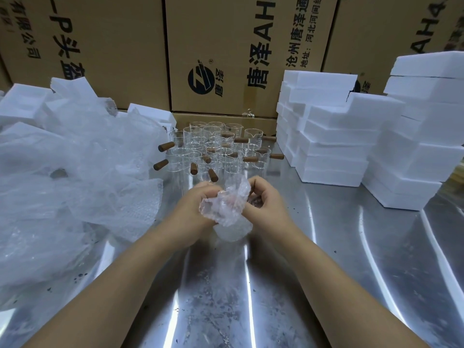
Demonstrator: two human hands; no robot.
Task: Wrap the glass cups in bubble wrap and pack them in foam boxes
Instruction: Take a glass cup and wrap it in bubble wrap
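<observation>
— Where is the bundle (pixel 227 214) now?
— It is in the middle, over the table (pixel 276 285), just in front of the cups (pixel 216 149). We cannot tell if its lower end touches the table.
— How do we hold it?
— Our left hand (pixel 193 207) grips it from the left, with the fingers curled round the bubble wrap. Our right hand (pixel 266 202) pinches its upper right edge. The hands are close together, with only the bundle between them.
— What is inside the bundle?
— At the lower end we see a round, clear form through the wrap. We cannot say for sure that it is a cup.
— And the other containers?
— The cups stand upright in a tight group, with brown handles (pixel 166 146) that point sideways. The foam boxes (pixel 334 146) are stacked at the right and we see only their outside. The loose wrap (pixel 75 172) lies in a heap at the left. The cartons (pixel 221 46) behind are closed, so what they hold is hidden.
</observation>
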